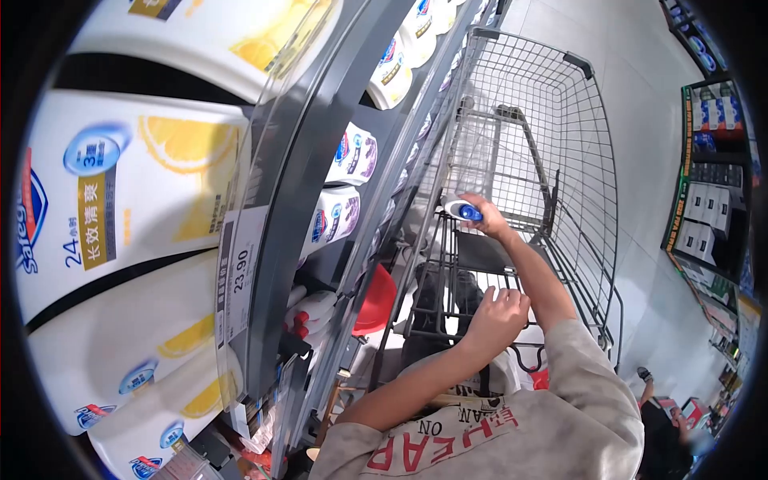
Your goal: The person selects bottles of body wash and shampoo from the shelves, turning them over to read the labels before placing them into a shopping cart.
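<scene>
The right hand (489, 218) gripped a white-and-blue plastic bottle (466, 211), seemingly needing steady support; the left hand (496, 320) curled behind it, hold unclear.

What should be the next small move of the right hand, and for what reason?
Probably the right hand should lower the blue-capped bottle into the wire cart before letting go. It grips the bottle, which seems to be above the cart in this view, so releasing it from there might let it fall.
</scene>
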Motion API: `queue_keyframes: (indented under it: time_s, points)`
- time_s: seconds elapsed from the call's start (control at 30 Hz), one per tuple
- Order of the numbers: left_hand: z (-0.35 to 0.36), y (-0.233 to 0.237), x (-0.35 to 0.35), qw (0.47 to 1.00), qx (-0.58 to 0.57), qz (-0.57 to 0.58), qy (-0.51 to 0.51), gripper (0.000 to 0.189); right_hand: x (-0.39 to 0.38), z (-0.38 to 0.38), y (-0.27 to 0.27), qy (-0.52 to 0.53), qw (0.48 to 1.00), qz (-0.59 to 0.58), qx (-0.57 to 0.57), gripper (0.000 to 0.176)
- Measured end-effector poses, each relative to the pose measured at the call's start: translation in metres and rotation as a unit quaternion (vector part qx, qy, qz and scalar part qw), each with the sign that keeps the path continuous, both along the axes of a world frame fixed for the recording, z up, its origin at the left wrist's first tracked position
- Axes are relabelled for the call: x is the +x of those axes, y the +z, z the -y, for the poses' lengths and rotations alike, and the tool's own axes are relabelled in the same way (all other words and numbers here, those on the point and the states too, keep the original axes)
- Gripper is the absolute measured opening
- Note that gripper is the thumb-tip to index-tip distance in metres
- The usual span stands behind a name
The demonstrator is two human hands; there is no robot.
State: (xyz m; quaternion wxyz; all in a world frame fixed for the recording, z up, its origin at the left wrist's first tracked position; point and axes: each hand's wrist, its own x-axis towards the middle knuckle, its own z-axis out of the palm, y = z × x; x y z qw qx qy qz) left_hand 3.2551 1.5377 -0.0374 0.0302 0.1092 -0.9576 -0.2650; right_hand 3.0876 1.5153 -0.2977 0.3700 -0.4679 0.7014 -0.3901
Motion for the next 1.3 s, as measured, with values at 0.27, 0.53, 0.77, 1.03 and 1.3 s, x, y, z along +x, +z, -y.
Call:
queue_keyframes:
  time_s: [0.27, 0.53, 0.77, 1.03, 1.3]
  points:
    - [0.009, 0.005, -0.001, 0.997, 0.042, 0.049, -0.033, 0.021, -0.001, -0.003, 0.02, 0.022, 0.994, -0.063, 0.091, 0.088]
    - [0.012, 0.007, -0.003, 0.991, 0.056, 0.105, -0.061, 0.023, -0.012, -0.031, 0.058, -0.054, 0.974, -0.115, 0.187, 0.07]
    - [0.022, 0.008, -0.003, 0.993, 0.034, 0.099, -0.053, 0.019, -0.02, -0.083, 0.187, 0.038, 0.969, -0.152, 0.19, 0.052]
    - [0.068, 0.016, -0.007, 0.987, 0.087, 0.137, -0.018, 0.037, 0.057, -0.128, 0.279, -0.074, 0.981, -0.113, 0.138, 0.044]
    - [0.135, 0.038, 0.068, 0.89, -0.014, -0.255, 0.379, 0.037, 0.079, -0.121, 0.277, 0.086, 0.949, -0.293, 0.077, 0.031]
